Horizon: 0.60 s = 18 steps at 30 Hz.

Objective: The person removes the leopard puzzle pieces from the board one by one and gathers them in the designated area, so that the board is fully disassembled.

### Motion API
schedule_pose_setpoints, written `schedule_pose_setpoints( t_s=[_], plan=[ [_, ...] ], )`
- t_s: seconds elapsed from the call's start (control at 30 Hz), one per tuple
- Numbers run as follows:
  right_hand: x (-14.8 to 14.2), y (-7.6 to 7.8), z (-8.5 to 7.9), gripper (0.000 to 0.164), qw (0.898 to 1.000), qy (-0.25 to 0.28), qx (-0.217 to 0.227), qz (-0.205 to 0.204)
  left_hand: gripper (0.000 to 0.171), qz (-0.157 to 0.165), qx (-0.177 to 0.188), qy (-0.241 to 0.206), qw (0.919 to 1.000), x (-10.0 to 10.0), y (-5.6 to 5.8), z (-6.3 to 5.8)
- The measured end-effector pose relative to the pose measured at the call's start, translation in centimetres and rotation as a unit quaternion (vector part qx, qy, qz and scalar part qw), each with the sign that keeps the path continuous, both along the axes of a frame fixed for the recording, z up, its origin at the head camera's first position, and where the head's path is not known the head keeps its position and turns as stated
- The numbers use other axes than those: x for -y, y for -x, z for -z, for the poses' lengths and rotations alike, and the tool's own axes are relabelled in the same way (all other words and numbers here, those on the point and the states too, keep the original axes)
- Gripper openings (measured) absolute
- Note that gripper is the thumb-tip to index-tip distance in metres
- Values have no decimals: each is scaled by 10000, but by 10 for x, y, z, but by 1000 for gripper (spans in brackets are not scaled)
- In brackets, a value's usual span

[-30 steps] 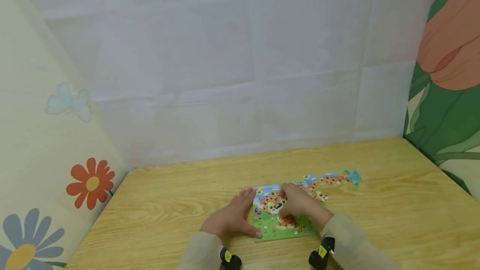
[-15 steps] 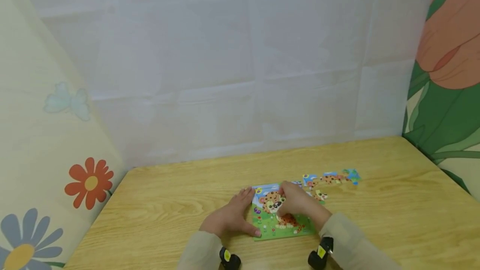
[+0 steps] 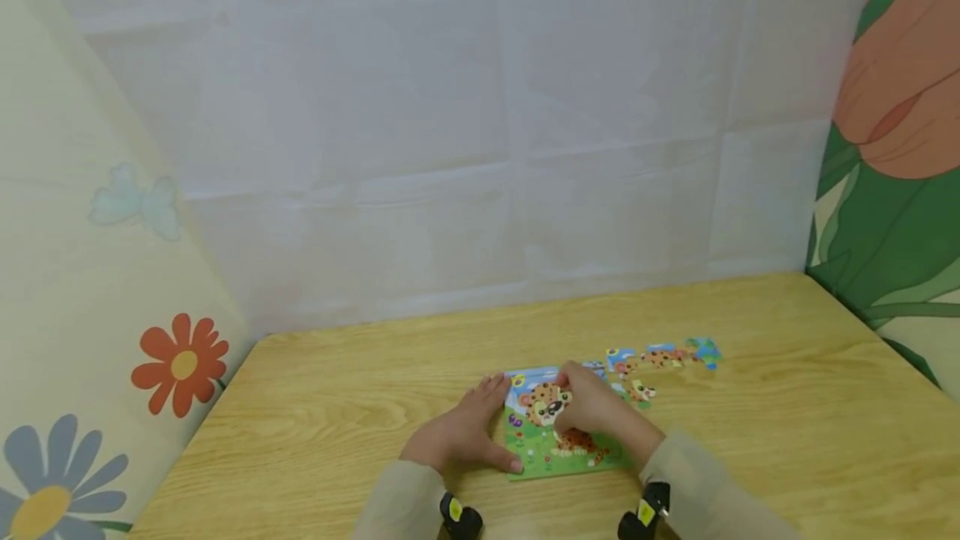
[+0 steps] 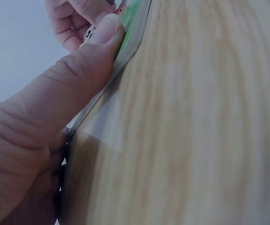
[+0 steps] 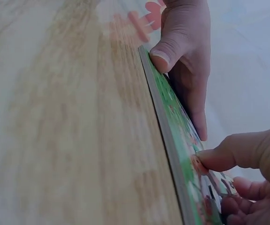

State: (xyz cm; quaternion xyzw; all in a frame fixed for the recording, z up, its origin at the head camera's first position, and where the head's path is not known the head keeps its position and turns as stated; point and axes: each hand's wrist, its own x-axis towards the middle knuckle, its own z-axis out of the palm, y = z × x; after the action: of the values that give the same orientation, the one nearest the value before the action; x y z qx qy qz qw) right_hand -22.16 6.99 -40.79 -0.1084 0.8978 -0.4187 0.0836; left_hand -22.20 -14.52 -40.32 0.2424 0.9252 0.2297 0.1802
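Note:
A square jigsaw puzzle board [image 3: 536, 457] with a cartoon leopard on green grass lies on the table in the head view. My left hand [image 3: 461, 433] rests along its left side, fingers spread, thumb pressing the near left corner. The left wrist view shows that thumb [image 4: 85, 70] over the board's edge. My right hand [image 3: 600, 403] is over the board's upper right part. In the right wrist view, the bent thumb and fingers of the right hand [image 5: 259, 164] pinch a puzzle piece [image 5: 219, 183] at the picture's surface; most of it is hidden behind the fingers.
A joined strip of puzzle pieces [image 3: 660, 358] lies beyond the board to the right. A loose leopard-face piece [image 3: 640, 392] sits just right of the board. White cloth [image 3: 420, 148] hangs behind the wooden table [image 3: 337, 407], with flower-patterned walls at both sides.
Both hands stay at nearly the same places on the board. The view shifts slightly; the loose pieces keep their places.

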Motion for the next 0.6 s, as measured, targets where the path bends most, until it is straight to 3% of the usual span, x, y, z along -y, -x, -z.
schedule_pose_setpoints(
  t_s=[0.37, 0.6],
  plan=[
    [1, -6, 7, 47, 9984, 511, -242, 16, 116, -108, 1, 32, 9999, 0, 0, 1],
    [3, -9, 8, 49, 9979, 435, -432, 209, 116, -49, 10, 36, 10000, 0, 1, 1]
  ],
)
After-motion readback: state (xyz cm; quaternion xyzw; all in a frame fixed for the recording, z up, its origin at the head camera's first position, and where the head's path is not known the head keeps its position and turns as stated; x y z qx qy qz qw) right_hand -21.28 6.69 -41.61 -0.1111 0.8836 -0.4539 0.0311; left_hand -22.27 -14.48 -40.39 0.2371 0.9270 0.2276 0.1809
